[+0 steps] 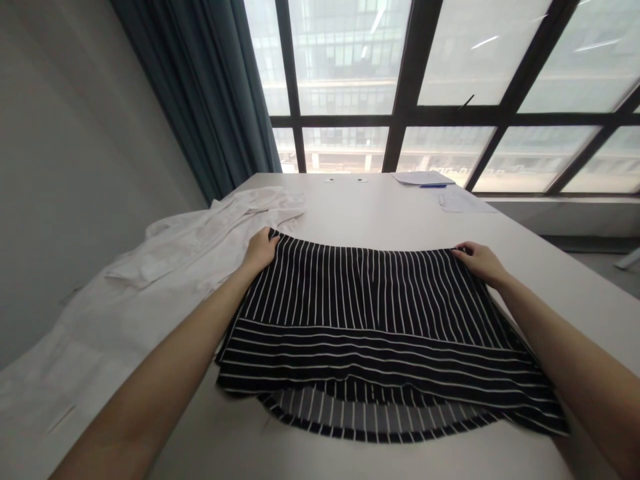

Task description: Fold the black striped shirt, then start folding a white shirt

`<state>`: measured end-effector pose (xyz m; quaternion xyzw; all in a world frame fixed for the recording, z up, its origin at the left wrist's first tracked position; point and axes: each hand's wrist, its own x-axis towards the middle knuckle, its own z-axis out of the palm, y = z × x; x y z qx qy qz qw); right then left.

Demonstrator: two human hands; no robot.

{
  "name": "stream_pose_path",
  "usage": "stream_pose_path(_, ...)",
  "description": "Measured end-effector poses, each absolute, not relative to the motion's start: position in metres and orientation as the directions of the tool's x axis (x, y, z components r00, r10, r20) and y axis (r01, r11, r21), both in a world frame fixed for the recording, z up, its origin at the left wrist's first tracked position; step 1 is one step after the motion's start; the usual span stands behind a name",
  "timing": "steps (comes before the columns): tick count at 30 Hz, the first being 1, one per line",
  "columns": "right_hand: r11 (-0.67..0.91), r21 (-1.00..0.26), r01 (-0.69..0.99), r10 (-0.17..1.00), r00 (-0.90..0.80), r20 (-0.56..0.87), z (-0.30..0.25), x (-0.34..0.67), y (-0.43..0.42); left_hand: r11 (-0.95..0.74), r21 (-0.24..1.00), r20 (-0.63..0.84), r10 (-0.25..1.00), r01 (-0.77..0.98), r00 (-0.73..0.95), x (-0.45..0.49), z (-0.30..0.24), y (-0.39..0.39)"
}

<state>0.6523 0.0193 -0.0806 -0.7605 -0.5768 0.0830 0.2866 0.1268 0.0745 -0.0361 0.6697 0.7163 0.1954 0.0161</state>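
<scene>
A black garment with thin white stripes (365, 293) is stretched between my two hands over the white table. Its stripes run lengthwise on the main part and crosswise on a wide band along the near side. Below that band hangs a curved edge, with the greyish inner side of the cloth showing. My left hand (261, 251) is closed on the far left corner. At the far right corner, my right hand (480, 262) pinches the cloth between thumb and fingers. The far edge sags slightly between them. Whether the garment is a skirt or a folded top, I cannot tell.
White cloth (185, 247) lies crumpled along the table's left side. Papers (423, 178) and a blue pen (433, 186) rest at the back right of the white table (345, 210). Behind stand a dark blue curtain (205, 87) and large framed windows (350, 60).
</scene>
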Motion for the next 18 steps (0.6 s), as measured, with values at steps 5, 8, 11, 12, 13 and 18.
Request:
stream_pose_path(5, -0.158, -0.430, 0.889, 0.839, 0.350, 0.416, -0.078, 0.639, 0.035, 0.004, 0.324, 0.341, 0.932, 0.946, -0.121, 0.122, -0.035, 0.086)
stream_pose_path(8, -0.201, -0.303, 0.932, 0.846, 0.321, 0.426, -0.077, 0.627, 0.035, -0.014, 0.326, 0.359, 0.927, 0.945, -0.110, 0.123, -0.037, 0.090)
stream_pose_path(11, -0.264, -0.135, 0.955, 0.874, 0.296, 0.385, -0.073, 0.609, 0.031, -0.028, 0.267, 0.432, 0.897, 0.963, -0.093, 0.131, -0.034, 0.085)
stream_pose_path(12, -0.248, -0.088, 0.965, 0.886, 0.262, 0.383, -0.071, 0.600, 0.029, -0.053, 0.218, 0.473, 0.879, 0.975, -0.058, 0.137, -0.032, 0.081)
stream_pose_path(13, -0.199, -0.054, 0.978, 0.900, 0.205, 0.384, -0.069, 0.589, 0.028, -0.093, 0.160, 0.508, 0.862, 0.983, -0.001, 0.146, -0.031, 0.076)
stream_pose_path(18, 0.227, -0.092, 0.970, 0.929, -0.187, 0.320, -0.073, 0.508, 0.026, -0.440, 0.063, 0.394, 0.836, 0.896, 0.383, 0.218, -0.043, 0.048)
